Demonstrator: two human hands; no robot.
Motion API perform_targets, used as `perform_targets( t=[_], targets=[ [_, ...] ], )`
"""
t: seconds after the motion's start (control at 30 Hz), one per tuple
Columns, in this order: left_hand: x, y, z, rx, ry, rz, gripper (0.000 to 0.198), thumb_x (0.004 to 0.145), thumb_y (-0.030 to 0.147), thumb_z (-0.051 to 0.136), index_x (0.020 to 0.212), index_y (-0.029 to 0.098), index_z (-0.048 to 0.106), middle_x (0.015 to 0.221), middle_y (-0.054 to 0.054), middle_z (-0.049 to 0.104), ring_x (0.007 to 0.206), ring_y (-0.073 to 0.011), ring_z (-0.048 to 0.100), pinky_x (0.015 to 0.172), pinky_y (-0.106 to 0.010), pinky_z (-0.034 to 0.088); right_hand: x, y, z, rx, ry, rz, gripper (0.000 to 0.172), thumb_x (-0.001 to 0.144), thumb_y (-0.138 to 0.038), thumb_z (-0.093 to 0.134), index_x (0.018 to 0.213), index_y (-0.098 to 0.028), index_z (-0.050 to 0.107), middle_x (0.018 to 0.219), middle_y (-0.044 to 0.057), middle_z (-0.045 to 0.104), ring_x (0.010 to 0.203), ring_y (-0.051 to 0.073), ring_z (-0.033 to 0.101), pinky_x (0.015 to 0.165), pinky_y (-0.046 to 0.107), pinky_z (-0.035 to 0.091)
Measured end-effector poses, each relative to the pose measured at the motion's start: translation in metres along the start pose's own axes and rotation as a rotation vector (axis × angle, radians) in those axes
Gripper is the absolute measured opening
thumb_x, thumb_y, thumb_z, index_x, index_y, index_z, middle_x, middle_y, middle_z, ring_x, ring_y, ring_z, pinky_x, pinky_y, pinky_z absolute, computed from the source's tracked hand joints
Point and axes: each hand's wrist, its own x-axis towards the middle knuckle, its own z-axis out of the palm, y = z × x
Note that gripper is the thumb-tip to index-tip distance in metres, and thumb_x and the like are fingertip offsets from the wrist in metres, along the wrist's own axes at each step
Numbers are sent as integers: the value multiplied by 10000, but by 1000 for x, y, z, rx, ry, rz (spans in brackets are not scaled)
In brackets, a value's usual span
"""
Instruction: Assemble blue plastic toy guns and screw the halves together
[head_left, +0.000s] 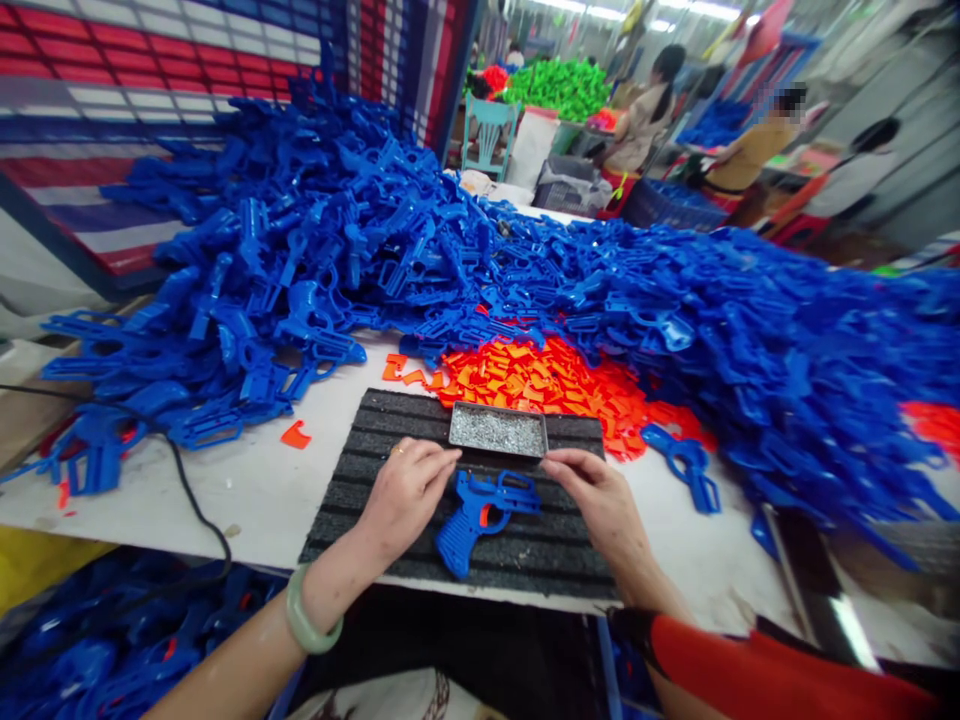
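A blue plastic toy gun half point(472, 525) with an orange trigger lies on a dark ribbed mat point(337, 510). Just above it, a small dark tray point(499, 452) holds many tiny silvery metal pieces. My left hand point(409, 495), with a ring and a pale green bangle on the wrist, has its fingers pinched at the tray's near left corner. At the near right corner, my right hand point(596, 495) pinches thumb and finger together. Whether either pinch holds the tray edge or a tiny piece cannot be made out.
Behind the mat lies a heap of orange triggers point(540, 375). Large piles of blue gun halves point(360, 220) cover the table's back and right. A black cable point(184, 480) runs at left; a phone-like dark object point(814, 575) lies at right. Other people point(641, 125) sit beyond.
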Motion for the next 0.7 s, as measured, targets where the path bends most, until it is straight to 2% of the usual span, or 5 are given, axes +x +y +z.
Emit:
perform_targets(
  t=[0.13, 0.23, 0.33, 0.5, 0.7],
  targets=[
    [38, -4, -9, 191, -105, 5, 231, 960, 221, 493, 1075, 192, 692, 958, -59, 665, 906, -193, 553, 876, -357, 444, -24, 20, -6, -43, 13, 63, 238, 717, -455, 737, 800, -232, 727, 807, 26, 731, 805, 210, 666, 768, 337, 541],
    [71, -2, -2, 364, -294, -13, 186, 913, 266, 565, 892, 199, 737, 873, -65, 666, 902, -221, 557, 850, -360, 431, -33, 31, -5, -108, -14, 6, 259, 766, -494, 689, 762, -237, 722, 831, 34, 700, 829, 212, 649, 789, 336, 528],
    [92, 0, 12, 417, -343, -56, 185, 830, 305, 666, 722, 171, 735, 774, -93, 653, 875, -253, 574, 792, -365, 429, -36, 36, -3, -128, -27, -41, 294, 789, -522, 665, 763, -236, 729, 873, 47, 668, 855, 213, 637, 789, 329, 521],
    [97, -7, 26, 422, -386, -79, 124, 798, 248, 692, 698, 191, 740, 714, -69, 663, 825, -231, 596, 758, -333, 428, -35, 39, -1, -110, -68, -32, 303, 774, -525, 685, 807, -231, 755, 895, 59, 638, 883, 215, 619, 777, 319, 510],
    [91, -12, 23, 386, -344, -66, 158, 877, 283, 617, 836, 181, 730, 854, -71, 690, 908, -232, 597, 825, -339, 434, -33, 34, 0, -130, -96, 10, 284, 792, -498, 675, 802, -226, 755, 901, 55, 651, 909, 211, 611, 818, 312, 484]
  ],
)
